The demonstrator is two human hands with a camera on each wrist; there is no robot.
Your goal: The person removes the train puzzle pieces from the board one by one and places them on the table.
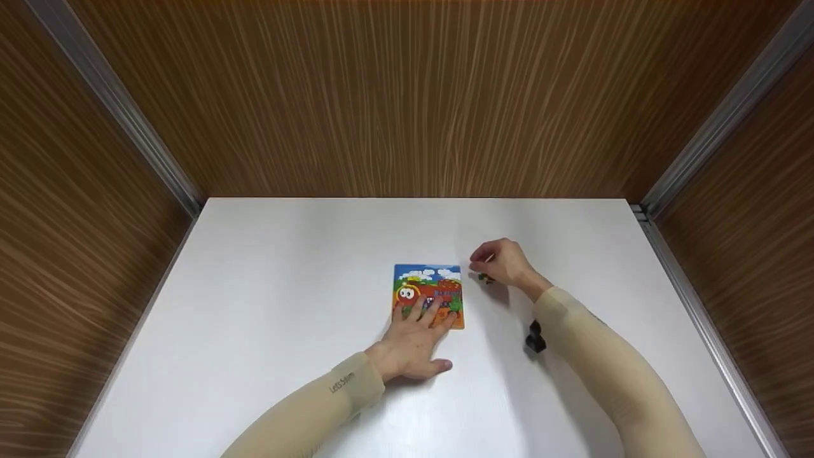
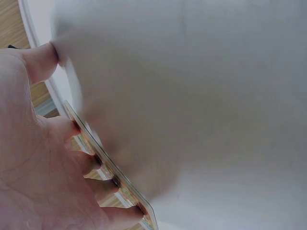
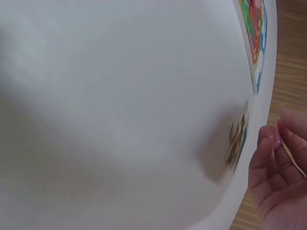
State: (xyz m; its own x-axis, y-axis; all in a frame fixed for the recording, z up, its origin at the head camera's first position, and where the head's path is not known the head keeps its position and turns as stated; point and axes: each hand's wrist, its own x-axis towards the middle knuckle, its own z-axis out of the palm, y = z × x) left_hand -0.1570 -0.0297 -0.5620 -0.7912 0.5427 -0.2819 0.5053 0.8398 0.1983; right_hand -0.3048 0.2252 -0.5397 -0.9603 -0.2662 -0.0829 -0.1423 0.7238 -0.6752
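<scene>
A thin picture board with a cartoon red train, blue sky and white clouds lies flat on the table. My left hand rests on its lower part, fingers spread over the picture and thumb out to the side. In the left wrist view, the fingertips press down on the board. Just right of the board, my right hand hovers with its fingers curled and thumb and fingertips together; no object shows between them. Below that hand lies a small cluster of colourful flat pieces, which the right wrist view shows edge-on.
A small black object sits on the white table beside my right forearm. Wood-grain panels rise behind the table and on both sides, with metal rails at the corners.
</scene>
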